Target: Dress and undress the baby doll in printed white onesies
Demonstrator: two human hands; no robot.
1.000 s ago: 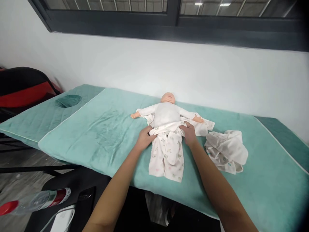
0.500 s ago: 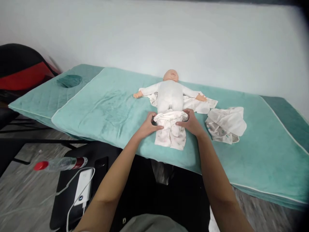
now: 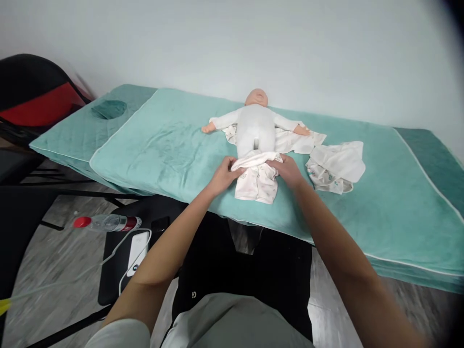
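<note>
A baby doll point(image 3: 256, 126) with a white cloth body lies on its back on the green padded bed point(image 3: 174, 145), arms spread. Baby pants point(image 3: 256, 183), white with a small print, cover its lower legs, and their waistband is bunched. My left hand point(image 3: 224, 175) pinches the waistband at its left side, thumb on top. At the right side, my right hand point(image 3: 289, 170) grips the same waistband. The doll's feet are hidden in or under the cloth. A printed baby garment point(image 3: 295, 141) lies spread beneath the doll's arms and back.
A crumpled white printed cloth point(image 3: 337, 166) lies right of the doll. At the lower left, a chair seat holds a bottle with a red cap point(image 3: 108, 223), a white power bank point(image 3: 138, 252) with a cable, and a dark phone. A white wall rises behind the bed.
Both hands stay on the pants' waistband, which sits slightly more bunched, with the pant legs looking shorter. The camera view has shifted, so the bed appears higher.
</note>
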